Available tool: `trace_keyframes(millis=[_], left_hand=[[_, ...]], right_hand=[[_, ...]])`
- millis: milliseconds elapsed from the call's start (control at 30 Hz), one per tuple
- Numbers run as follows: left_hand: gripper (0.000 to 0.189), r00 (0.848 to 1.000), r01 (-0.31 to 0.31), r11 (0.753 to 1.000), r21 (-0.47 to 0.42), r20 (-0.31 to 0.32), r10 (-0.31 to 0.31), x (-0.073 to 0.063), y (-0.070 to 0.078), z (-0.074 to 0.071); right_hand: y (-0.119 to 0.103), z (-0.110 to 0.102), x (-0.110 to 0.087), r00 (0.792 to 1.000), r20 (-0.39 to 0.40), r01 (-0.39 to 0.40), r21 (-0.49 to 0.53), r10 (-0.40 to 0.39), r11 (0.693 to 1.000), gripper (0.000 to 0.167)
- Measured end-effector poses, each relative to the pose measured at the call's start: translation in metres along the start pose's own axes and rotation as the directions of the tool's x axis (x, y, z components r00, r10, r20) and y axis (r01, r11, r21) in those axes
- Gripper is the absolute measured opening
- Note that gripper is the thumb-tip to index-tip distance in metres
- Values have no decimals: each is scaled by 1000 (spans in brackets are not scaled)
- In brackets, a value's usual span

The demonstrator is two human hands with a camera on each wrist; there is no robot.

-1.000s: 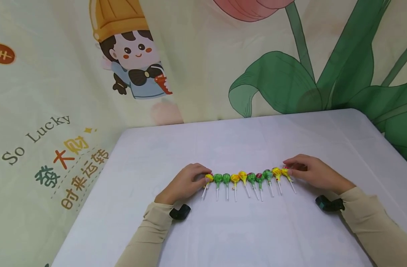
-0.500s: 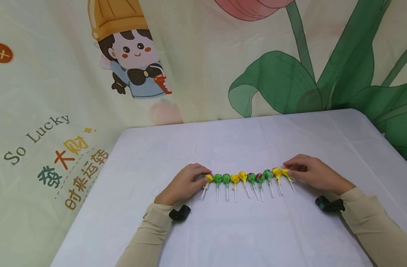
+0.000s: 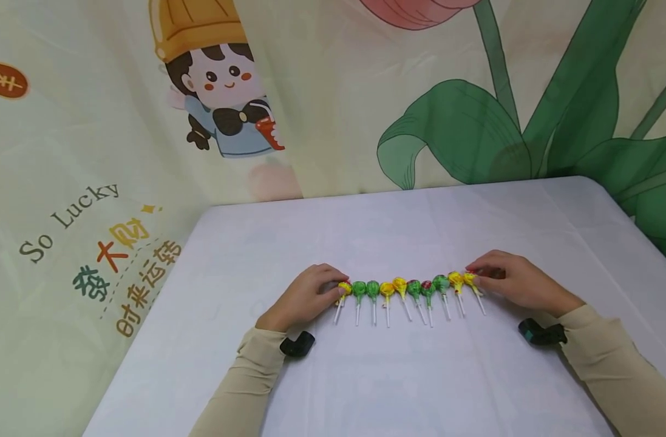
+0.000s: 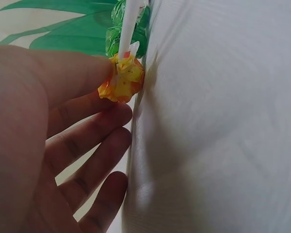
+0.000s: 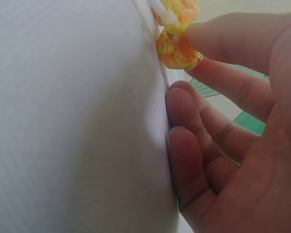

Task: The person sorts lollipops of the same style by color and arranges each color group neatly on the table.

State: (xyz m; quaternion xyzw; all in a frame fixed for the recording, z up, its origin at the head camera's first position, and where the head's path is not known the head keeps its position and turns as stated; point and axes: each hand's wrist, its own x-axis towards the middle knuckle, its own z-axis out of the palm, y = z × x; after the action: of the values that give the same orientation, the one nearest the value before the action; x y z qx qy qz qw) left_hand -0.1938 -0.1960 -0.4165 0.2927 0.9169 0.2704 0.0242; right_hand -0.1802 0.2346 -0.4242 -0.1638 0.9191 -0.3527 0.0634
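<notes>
Lollipops in green and yellow wrappers lie side by side in a row, white sticks toward me; among them are a green lollipop [image 3: 359,288] and a yellow lollipop [image 3: 387,289]. At the row's left end my left hand [image 3: 306,297] pinches a yellow lollipop [image 4: 126,80] by its head between thumb and forefinger, the other fingers spread by the table. My right hand [image 3: 521,282] does the same at the right end, thumb and forefinger on another yellow lollipop [image 5: 180,52]. Its remaining fingertips rest at the cloth in the right wrist view.
A white cloth covers the table [image 3: 398,376], whose far edge meets a printed curtain [image 3: 322,109] with a cartoon figure, leaves and lettering. Black wrist cameras sit on both wrists, at the cuffs of beige sleeves [image 3: 237,379].
Both hands stay on the end lollipops and the row keeps its order. The head view has shifted slightly.
</notes>
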Motion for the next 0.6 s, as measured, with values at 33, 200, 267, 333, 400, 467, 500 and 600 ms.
trace_keyframes(millis=[33, 200, 267, 333, 400, 467, 500, 600], left_hand=[[25, 1000, -3, 1000, 1, 1, 3, 0, 0, 0], [24, 1000, -14, 1000, 6, -5, 14, 0, 0, -1], [24, 1000, -7, 1000, 5, -7, 7, 0, 0, -2], [24, 1000, 1, 1000, 3, -6, -1, 1, 1, -2], [25, 1000, 10, 1000, 2, -4, -10, 1, 1, -2], [25, 1000, 14, 1000, 2, 1, -14, 2, 0, -2], [25, 1000, 18, 1000, 3, 3, -18, 1, 0, -2], [26, 1000, 11, 1000, 5, 8, -11, 2, -2, -1]], right_hand=[[0, 0, 0, 1000, -1, 2, 2, -2, 1000, 31], [0, -1, 0, 1000, -11, 17, 3, -17, 1000, 29], [0, -1, 1, 1000, -11, 20, 0, -20, 1000, 30], [0, -1, 1, 1000, -11, 20, 0, -20, 1000, 31], [0, -1, 0, 1000, -12, 17, -2, -17, 1000, 31], [-1, -1, 0, 1000, -14, 13, -5, -13, 1000, 30], [-1, -1, 0, 1000, -15, 11, -5, -11, 1000, 30], [-1, -1, -1, 1000, -13, 5, -8, -5, 1000, 30]])
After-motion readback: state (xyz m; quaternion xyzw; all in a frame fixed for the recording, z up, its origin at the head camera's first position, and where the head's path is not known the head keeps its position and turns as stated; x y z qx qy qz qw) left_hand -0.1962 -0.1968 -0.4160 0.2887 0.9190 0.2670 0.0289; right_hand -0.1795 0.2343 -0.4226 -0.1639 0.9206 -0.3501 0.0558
